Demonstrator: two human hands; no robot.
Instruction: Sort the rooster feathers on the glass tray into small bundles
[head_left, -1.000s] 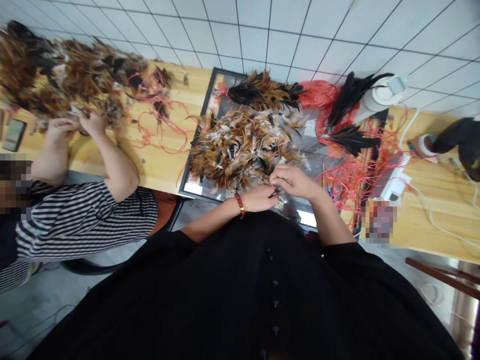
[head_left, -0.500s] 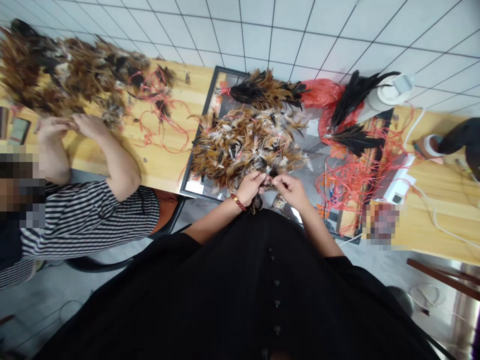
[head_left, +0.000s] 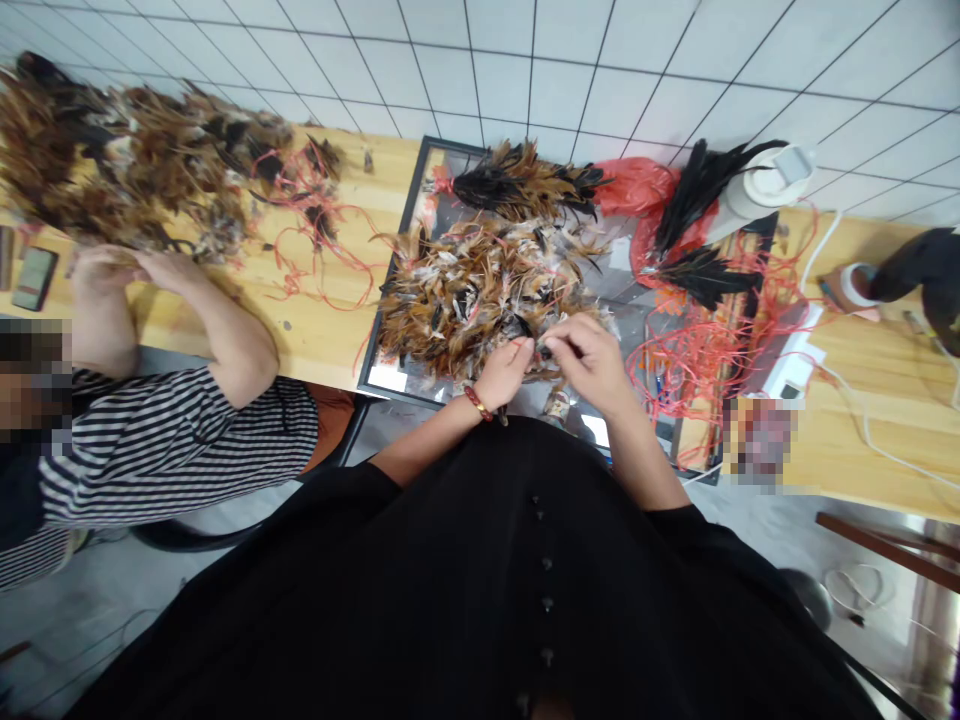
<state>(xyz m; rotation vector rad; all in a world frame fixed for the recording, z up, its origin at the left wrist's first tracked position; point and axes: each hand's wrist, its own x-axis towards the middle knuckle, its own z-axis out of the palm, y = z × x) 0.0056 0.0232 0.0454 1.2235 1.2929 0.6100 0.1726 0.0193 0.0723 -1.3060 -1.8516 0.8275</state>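
My left hand (head_left: 504, 376), with a beaded bracelet at the wrist, is closed at the near edge of the feather pile. A dark feather tip (head_left: 503, 412) sticks out below it, and a bit of red shows at its fingertips. Close by on the right, my right hand (head_left: 591, 362) is pinched, its fingertips almost meeting the left ones. Something small and dark shows at that pinch, too small to name. Just beyond both hands lies the heap of brown and white feathers (head_left: 465, 290), with a black feather (head_left: 514, 326) near my left fingers.
The heap lies on a black-framed glass panel (head_left: 409, 215). Tangled red string (head_left: 679, 350) lies right; black feathers (head_left: 701, 278), a red plastic bag (head_left: 637, 190) and a white cylindrical container (head_left: 765, 190) stand behind. A co-worker's hands (head_left: 142, 262) are at another feather pile, left.
My right hand has risen and turned, its back now showing more. The feathers below my left hand show less, and a black feather now shows above it. The view has shifted slightly.
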